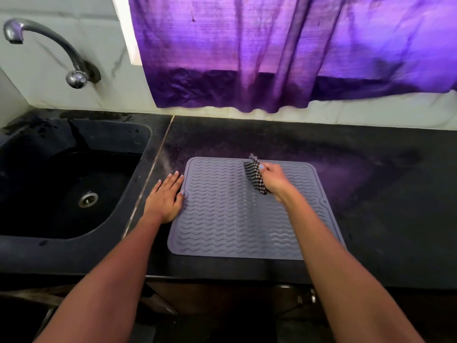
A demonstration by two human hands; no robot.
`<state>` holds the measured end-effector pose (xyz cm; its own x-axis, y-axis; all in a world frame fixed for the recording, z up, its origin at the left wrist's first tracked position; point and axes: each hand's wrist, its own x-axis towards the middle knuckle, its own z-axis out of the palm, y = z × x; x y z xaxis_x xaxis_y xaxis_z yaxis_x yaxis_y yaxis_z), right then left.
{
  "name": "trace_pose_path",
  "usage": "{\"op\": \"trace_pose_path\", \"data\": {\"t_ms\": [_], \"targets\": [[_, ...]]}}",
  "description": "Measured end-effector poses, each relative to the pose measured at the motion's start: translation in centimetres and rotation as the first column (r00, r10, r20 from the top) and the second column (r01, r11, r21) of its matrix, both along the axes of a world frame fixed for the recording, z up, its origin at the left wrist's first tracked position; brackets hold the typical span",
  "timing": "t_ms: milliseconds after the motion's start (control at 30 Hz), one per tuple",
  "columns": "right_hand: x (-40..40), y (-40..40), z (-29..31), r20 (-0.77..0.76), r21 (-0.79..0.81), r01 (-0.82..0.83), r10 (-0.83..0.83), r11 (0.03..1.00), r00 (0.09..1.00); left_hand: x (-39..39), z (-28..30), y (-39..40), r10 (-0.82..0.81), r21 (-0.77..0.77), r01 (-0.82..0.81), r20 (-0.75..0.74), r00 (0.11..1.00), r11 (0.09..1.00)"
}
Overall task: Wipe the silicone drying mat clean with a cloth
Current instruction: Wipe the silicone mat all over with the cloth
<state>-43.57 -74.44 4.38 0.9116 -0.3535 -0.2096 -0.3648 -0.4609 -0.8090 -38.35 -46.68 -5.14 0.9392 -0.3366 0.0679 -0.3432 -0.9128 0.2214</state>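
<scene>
Gripping cloth (pixel 254 178), lengthwise near-to-far.

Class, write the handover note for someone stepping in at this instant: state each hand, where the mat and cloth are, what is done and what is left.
Left hand: flat, fingers straight, resting on the counter at the left edge of the silicone mat, thumb touching it.
Right hand: grips the bunched checkered cloth over the mat's far middle.
The mat lies flat beside the sink.
Done: cloth in hand, mat steadied.
Left: how much is already wiped cannot be told; cover the whole mat.
</scene>
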Motion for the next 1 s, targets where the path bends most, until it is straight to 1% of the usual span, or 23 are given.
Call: {"op": "trace_pose_path", "data": {"t_ms": [33,100,167,200,267,300,367,433,467,533,567,600,633,667,700,733,767,800,833,867,933,967,1000], "targets": [[-0.3,-0.1,0.3,0.001,-0.133,-0.001,0.001,0.991,1.000,0.1,0.0,0.0,0.001,-0.015,-0.001,0.004,1.000,1.000],[-1.9,1.4,0.4,-0.020,-0.411,-0.129,0.132,0.902,0.991,0.1,-0.1,0.1,0.001,-0.029,-0.001,0.006,1.000,1.000],[-4.1,3.7,-1.2,-0.128,-0.552,-0.284,0.257,0.784,0.958,0.1,-0.1,0.1,-0.001,-0.027,0.001,0.014,1.000,1.000],[-4.9,4.7,-2.6,-0.189,-0.621,-0.344,0.292,0.704,0.938,0.1,-0.1,0.1,-0.002,-0.029,0.002,0.017,1.000,1.000],[-5.9,5.7,-4.7,-0.242,-0.720,-0.378,0.300,0.582,0.923,0.2,-0.1,0.1,-0.005,-0.034,0.006,0.015,1.000,0.999],[-5.9,5.7,-5.0,-0.239,-0.740,-0.371,0.296,0.562,0.925,0.2,-0.1,0.1,-0.002,-0.036,0.003,0.012,1.000,0.999],[-5.2,5.4,-5.0,-0.226,-0.734,-0.359,0.291,0.577,0.930,0.1,0.0,0.0,0.009,-0.036,-0.009,0.004,1.000,0.999],[-5.0,4.9,-4.7,-0.239,-0.725,-0.389,0.321,0.569,0.916,0.1,0.2,0.1,0.024,-0.045,-0.024,0.000,1.000,0.999],[-5.0,4.7,-4.7,-0.218,-0.711,-0.390,0.344,0.585,0.913,0.1,0.3,0.1,0.033,-0.058,-0.034,-0.002,0.999,0.998],[-5.4,4.1,-4.4,-0.142,-0.652,-0.372,0.375,0.661,0.916,-0.1,0.4,0.2,0.048,-0.091,-0.049,-0.011,0.999,0.995],[-5.3,3.8,-4.1,-0.094,-0.579,-0.344,0.358,0.740,0.929,-0.1,0.4,0.2,0.055,-0.103,-0.057,-0.018,0.998,0.993],[-5.0,3.3,-4.0,-0.052,-0.455,-0.305,0.317,0.837,0.947,-0.1,0.5,0.2,0.059,-0.107,-0.061,-0.025,0.998,0.992],[-4.5,2.6,-3.7,-0.034,-0.284,-0.251,0.252,0.925,0.967,-0.1,0.5,0.3,0.061,-0.108,-0.065,-0.032,0.998,0.992],[-3.9,1.8,-3.1,-0.034,-0.069,-0.165,0.163,0.984,0.986,0.0,0.5,0.3,0.064,-0.111,-0.067,-0.034,0.997,0.992],[-3.5,1.0,-2.3,-0.023,0.137,-0.062,0.066,0.989,0.998,0.0,0.5,0.3,0.065,-0.114,-0.068,-0.032,0.997,0.991],[-3.2,0.0,-1.9,0.001,0.247,0.042,-0.044,0.968,0.999,0.0,0.5,0.3,0.064,-0.115,-0.067,-0.026,0.998,0.991],[-3.1,-0.9,-1.4,0.030,0.247,0.118,-0.129,0.962,0.991,0.0,0.5,0.2,0.063,-0.111,-0.064,-0.019,0.998,0.992],[-3.0,-1.8,-1.0,0.065,0.147,0.153,-0.164,0.977,0.984,0.0,0.5,0.2,0.063,-0.105,-0.065,-0.017,0.998,0.992],[-3.2,-2.3,-0.6,0.082,0.011,0.145,-0.146,0.989,0.986,0.1,0.5,0.2,0.069,-0.101,-0.071,-0.020,0.997,0.992],[-3.4,-2.3,-0.4,0.060,-0.116,0.080,-0.074,0.990,0.995,0.1,0.4,0.1,0.074,-0.097,-0.075,-0.020,0.997,0.992],[-4.1,-1.4,-1.0,-0.105,-0.238,-0.163,0.141,0.957,0.984,0.0,0.3,0.1,0.075,-0.094,-0.076,-0.011,0.997,0.993],[-4.6,-0.4,-1.7,-0.204,-0.285,-0.267,0.214,0.921,0.955,0.0,0.3,0.1,0.073,-0.094,-0.074,-0.008,0.997,0.993],[-5.0,0.6,-2.8,-0.266,-0.370,-0.325,0.236,0.870,0.935,0.0,0.3,0.1,0.071,-0.092,-0.071,-0.005,0.997,0.993]]}}
